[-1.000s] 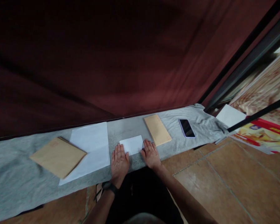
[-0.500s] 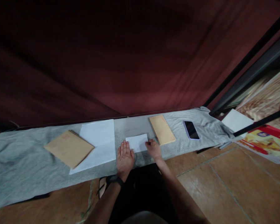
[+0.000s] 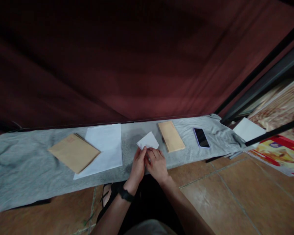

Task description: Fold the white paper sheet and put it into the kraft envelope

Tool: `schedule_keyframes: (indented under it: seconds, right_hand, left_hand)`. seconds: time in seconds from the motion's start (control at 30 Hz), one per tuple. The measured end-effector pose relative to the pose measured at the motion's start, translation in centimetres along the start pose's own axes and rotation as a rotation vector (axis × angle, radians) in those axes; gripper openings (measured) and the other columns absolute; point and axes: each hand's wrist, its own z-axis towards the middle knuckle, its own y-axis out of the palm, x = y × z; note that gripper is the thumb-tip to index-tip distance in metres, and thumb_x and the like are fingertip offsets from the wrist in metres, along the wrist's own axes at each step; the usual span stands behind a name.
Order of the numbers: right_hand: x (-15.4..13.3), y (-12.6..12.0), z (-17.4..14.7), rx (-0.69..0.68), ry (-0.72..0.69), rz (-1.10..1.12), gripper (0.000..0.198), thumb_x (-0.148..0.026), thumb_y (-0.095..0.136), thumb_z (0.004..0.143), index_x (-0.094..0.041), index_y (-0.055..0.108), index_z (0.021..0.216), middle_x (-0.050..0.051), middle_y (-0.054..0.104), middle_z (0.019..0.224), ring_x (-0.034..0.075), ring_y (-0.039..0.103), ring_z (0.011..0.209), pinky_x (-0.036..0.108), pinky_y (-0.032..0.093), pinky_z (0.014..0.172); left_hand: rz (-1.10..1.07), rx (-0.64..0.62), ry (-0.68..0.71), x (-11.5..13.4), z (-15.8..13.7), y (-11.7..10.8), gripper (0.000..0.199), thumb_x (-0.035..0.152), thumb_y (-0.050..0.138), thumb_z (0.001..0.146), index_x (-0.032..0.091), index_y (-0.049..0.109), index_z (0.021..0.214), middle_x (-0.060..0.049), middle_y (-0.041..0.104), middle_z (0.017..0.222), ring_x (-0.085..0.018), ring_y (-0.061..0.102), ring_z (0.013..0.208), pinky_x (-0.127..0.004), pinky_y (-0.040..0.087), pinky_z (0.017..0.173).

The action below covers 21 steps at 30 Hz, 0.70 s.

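A small folded sheet of white paper (image 3: 148,140) is tilted between my two hands, just above the grey cloth. My left hand (image 3: 137,164) pinches its near left edge with the thumb on top. My right hand (image 3: 157,164) closes on the near right edge, its fingers bent over the paper and partly hiding it. The two hands touch or nearly touch each other. Just right of them lies a stack of brown envelopes (image 3: 171,137). Left of them, larger white sheets (image 3: 107,147) lie flat, partly under another stack of brown envelopes (image 3: 74,152).
A grey cloth (image 3: 26,163) covers the long narrow bench. A phone (image 3: 201,137) in a lilac case lies toward its right end. A dark red curtain (image 3: 137,65) hangs behind. Black metal bars (image 3: 261,71) and a red-and-yellow printed box (image 3: 279,151) stand at right.
The small white paper has been lifted from lying flat and turned to a slant. My left hand went from flat beside it to gripping it, and my right hand came in close.
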Motion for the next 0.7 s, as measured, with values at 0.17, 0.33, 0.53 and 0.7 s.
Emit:
schedule_keyframes:
  seconds: [0.17,0.33,0.53,0.7]
  right_hand:
    - [0.7,2.5,-2.8,-0.042,-0.023,0.188,0.032,-0.017,0.052,0.094,-0.021,0.063,0.123,0.009,0.065,0.129,0.022,0.059,0.119,0.041,0.047,0.107]
    - [3.2,3.5,-3.7,-0.034,0.127,0.223,0.033,-0.017,0.046,0.096,-0.023,0.067,0.120,0.009,0.066,0.129,0.021,0.060,0.122,0.039,0.050,0.105]
    - [5.1,4.7,-2.4,-0.021,0.201,0.202,0.037,-0.016,0.045,0.096,-0.022,0.064,0.128,0.010,0.064,0.134,0.022,0.059,0.125,0.040,0.049,0.107]
    - [5.7,6.0,-1.0,-0.060,0.157,0.132,0.039,-0.019,0.042,0.099,-0.020,0.061,0.133,0.009,0.058,0.142,0.021,0.053,0.132,0.040,0.043,0.113]
  left_hand:
    - [0.227,0.051,0.017,-1.6,2.1,-3.0,0.040,0.049,0.066,0.076,0.016,0.068,0.098,-0.008,0.075,0.094,-0.022,0.071,0.088,-0.036,0.055,0.085]
    - [0.421,0.054,0.030,-2.3,5.5,-5.9,0.029,0.037,0.065,0.071,0.015,0.069,0.089,-0.008,0.075,0.086,-0.024,0.070,0.078,-0.039,0.057,0.075]
    - [0.561,0.219,0.142,-3.4,7.4,-7.0,0.040,0.023,0.052,0.078,0.017,0.066,0.115,-0.008,0.074,0.108,-0.023,0.069,0.099,-0.040,0.054,0.094]
    - [0.652,0.208,0.181,-4.2,7.5,-6.2,0.041,0.019,0.047,0.080,0.015,0.066,0.116,-0.008,0.076,0.104,-0.024,0.071,0.092,-0.042,0.057,0.089]
